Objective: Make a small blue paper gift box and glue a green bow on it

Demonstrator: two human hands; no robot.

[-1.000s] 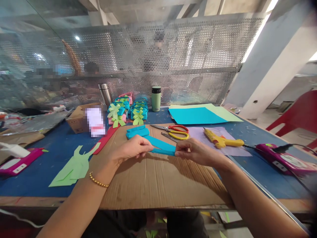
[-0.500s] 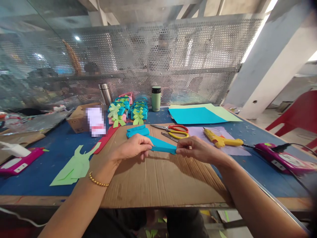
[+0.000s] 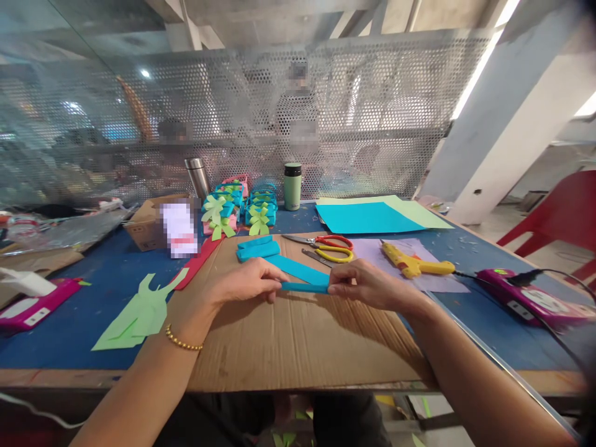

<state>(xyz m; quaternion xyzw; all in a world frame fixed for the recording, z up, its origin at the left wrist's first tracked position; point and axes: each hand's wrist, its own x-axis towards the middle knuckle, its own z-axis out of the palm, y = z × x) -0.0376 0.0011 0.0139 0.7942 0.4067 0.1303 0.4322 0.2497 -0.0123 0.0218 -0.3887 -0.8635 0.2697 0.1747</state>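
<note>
Both my left hand [image 3: 249, 279] and right hand [image 3: 367, 284] pinch one blue strip [image 3: 305, 287] between them, apparently for tautness, scissors [image 3: 313, 241] just beyond.

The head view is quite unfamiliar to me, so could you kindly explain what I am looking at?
There is no machine here: these are a person's own bare hands, seen by a camera worn on the head, looking forward and down. The left hand and right hand pinch a blue strip between them, above a cardboard sheet on a blue table. Beyond the hands lie a folded blue piece and scissors. To the right, a yellow glue gun rests on a purple sheet; to the left are light green cut-outs.
</note>
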